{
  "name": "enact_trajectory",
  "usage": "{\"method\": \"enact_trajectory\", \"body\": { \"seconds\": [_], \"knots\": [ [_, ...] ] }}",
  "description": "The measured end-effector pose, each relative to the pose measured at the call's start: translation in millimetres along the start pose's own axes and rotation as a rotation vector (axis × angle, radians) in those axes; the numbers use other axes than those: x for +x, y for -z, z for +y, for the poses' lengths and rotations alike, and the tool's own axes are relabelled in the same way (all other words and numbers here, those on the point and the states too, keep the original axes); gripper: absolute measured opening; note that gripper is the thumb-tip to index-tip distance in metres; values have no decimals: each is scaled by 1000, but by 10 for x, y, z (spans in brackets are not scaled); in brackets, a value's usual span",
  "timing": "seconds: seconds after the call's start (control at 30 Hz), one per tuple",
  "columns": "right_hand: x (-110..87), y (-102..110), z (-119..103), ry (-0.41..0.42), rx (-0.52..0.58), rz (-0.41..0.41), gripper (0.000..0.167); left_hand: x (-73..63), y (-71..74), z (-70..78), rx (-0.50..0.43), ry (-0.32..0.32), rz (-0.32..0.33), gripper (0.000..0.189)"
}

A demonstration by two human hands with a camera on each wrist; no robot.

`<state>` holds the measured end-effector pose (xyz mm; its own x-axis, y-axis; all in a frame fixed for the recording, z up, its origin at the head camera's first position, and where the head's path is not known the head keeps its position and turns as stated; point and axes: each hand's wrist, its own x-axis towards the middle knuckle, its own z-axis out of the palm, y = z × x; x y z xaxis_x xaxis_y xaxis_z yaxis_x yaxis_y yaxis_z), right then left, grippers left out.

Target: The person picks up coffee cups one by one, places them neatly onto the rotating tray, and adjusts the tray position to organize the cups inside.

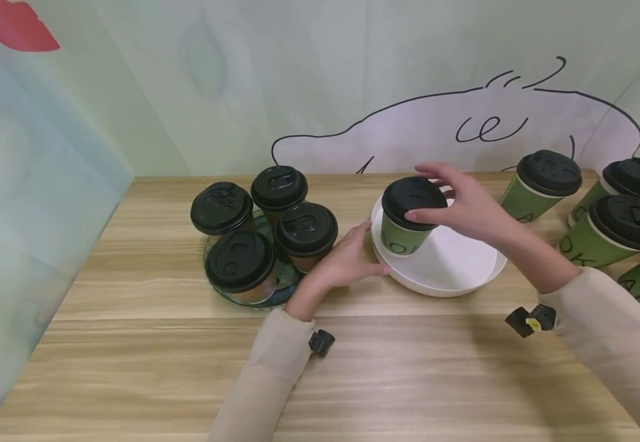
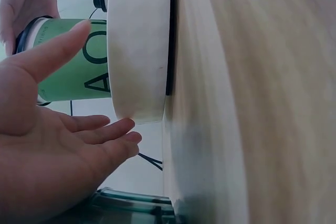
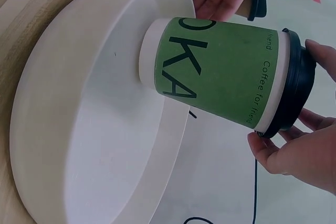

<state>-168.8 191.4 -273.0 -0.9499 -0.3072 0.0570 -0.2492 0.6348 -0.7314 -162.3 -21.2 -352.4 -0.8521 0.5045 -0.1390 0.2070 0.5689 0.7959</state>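
Note:
My right hand (image 1: 460, 205) grips a green paper coffee cup (image 3: 220, 72) by its black lid (image 1: 415, 199), thumb on the near side and fingers round the back. The cup stands nearly upright over the left part of a round white tray (image 1: 458, 264), its base inside the rim. With fingers extended, my left hand (image 1: 347, 261) lies at the tray's left edge, fingertips right at the outer wall in the left wrist view. Its thumb points toward the cup. Just left of that hand, several brown cups with black lids (image 1: 305, 228) stand on a round blue-green glass tray (image 1: 282, 294).
Several more green cups (image 1: 540, 184) with black lids stand at the right of the wooden table (image 1: 187, 368), beyond the right forearm. A wall with a line drawing (image 1: 435, 123) rises behind the table's back edge.

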Motion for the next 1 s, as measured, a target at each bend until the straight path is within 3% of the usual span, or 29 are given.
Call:
{"method": "enact_trajectory", "body": {
  "seconds": [0.63, 0.9, 1.0],
  "knots": [
    [10, -56, 32, 35, 6, -30, 72, -11, 4, 28, -37, -59, -17, 94],
    [-107, 63, 52, 43, 42, -43, 66, -23, 13, 25, -60, -23, -30, 98],
    [-159, 122, 98, 35, 18, -19, 63, -48, 37, 46, -59, 22, -44, 98]
  ]
}}
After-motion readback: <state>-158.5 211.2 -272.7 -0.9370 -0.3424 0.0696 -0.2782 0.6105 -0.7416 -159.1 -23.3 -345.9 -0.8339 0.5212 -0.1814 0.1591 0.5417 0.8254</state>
